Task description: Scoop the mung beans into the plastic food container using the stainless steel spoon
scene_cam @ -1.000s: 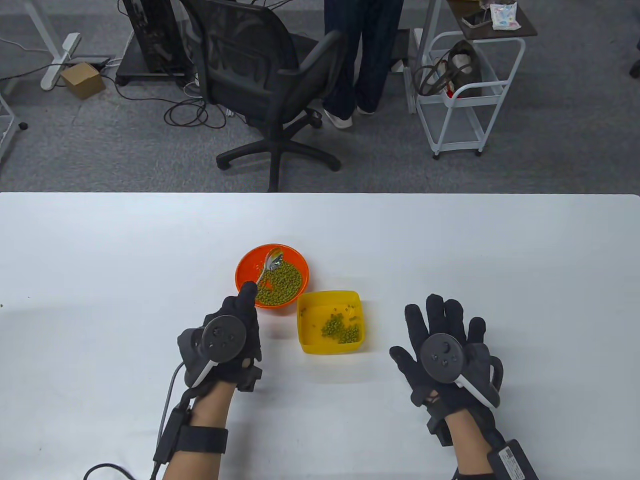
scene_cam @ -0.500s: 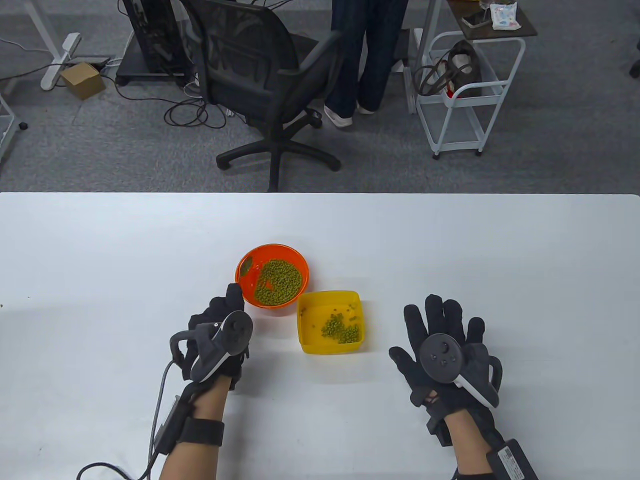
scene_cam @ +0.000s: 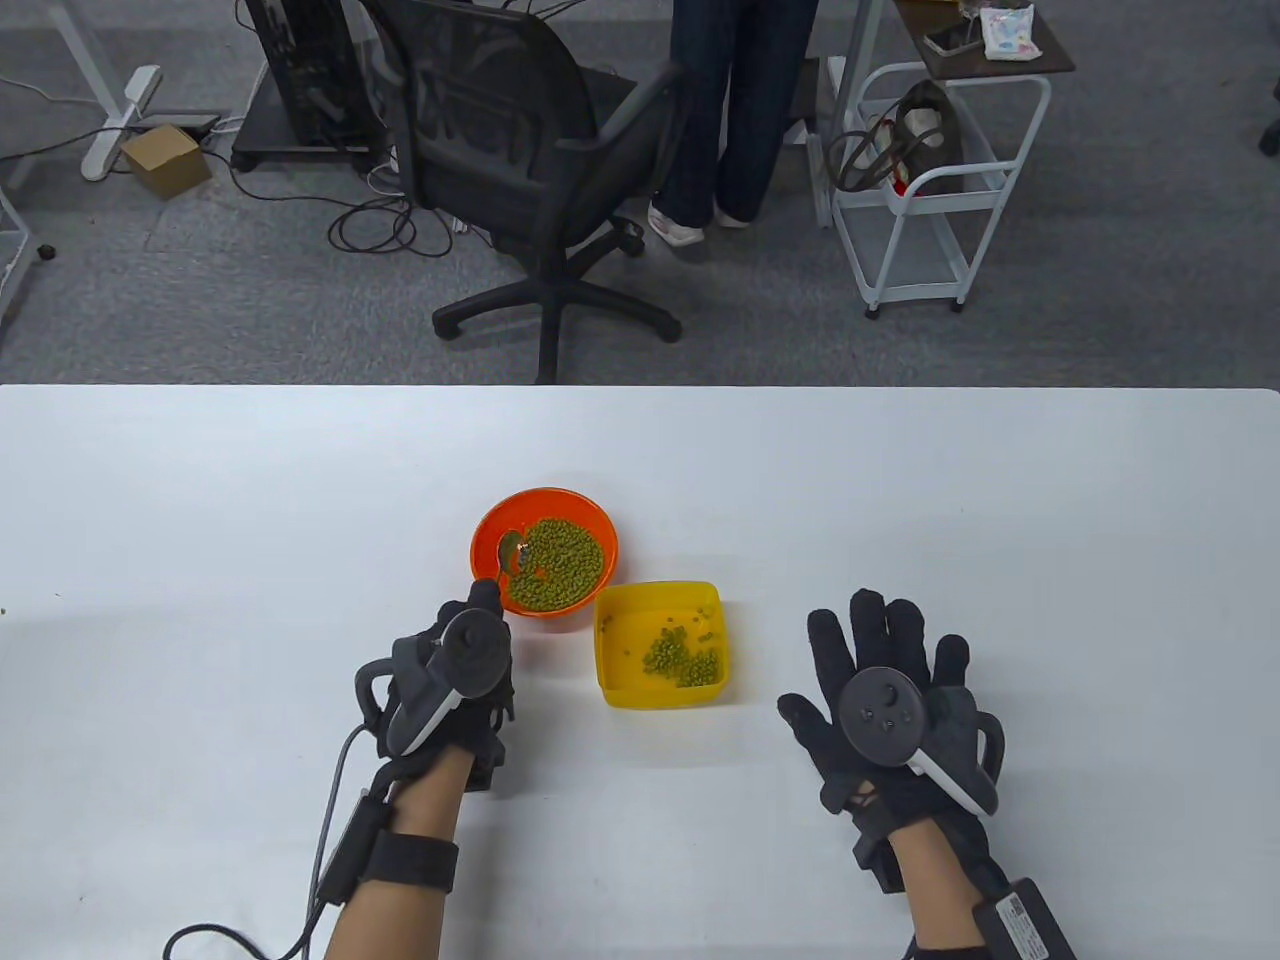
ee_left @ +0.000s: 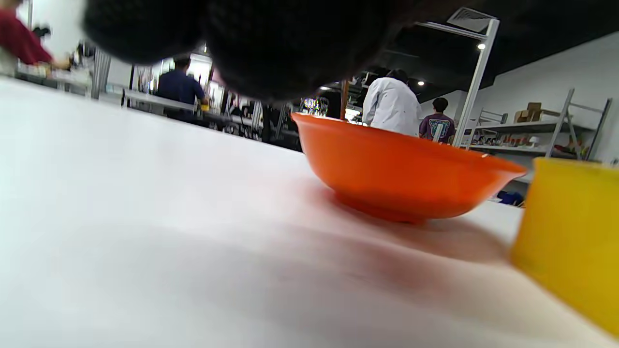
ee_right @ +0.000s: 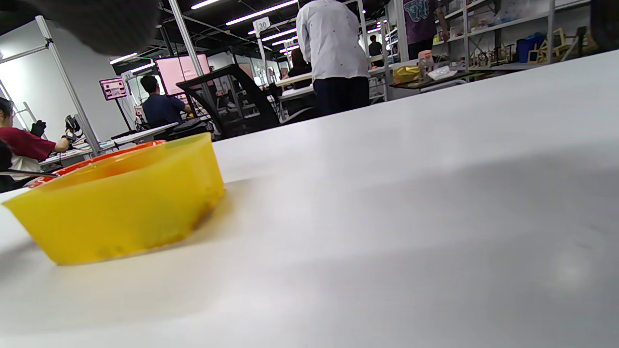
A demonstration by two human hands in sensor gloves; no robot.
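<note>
My left hand [scene_cam: 455,680] has rolled back toward level since half a second ago, when its tracker was tipped well over to the side, and the stainless steel spoon [scene_cam: 508,552] it grips has its bowl down among the mung beans [scene_cam: 558,562] at the near-left of the orange bowl [scene_cam: 600,520]; a second ago the spoon was reaching across to the bowl's far side instead. I read that as the start of a fresh scoop: the spoon is digging in, not yet lifted, and the load has to travel only a short way to my right. The yellow plastic food container [scene_cam: 612,690] sits just beside the orange bowl, between my two hands, with a small heap of beans already on its floor, so the job is under way but most of the beans remain in the bowl. My right hand [scene_cam: 890,690] has not moved across the three table views; it lies flat on the desk [scene_cam: 900,480] with the fingers spread wide, holding nothing, well to the right of the container. The desk is white and smooth. Beyond its far edge are grey carpet, a black office chair [scene_cam: 520,170], a white wire cart [scene_cam: 930,180] with a bag in it, and someone's legs [scene_cam: 720,120]; the wrist views show shelving and other people at benches.
</note>
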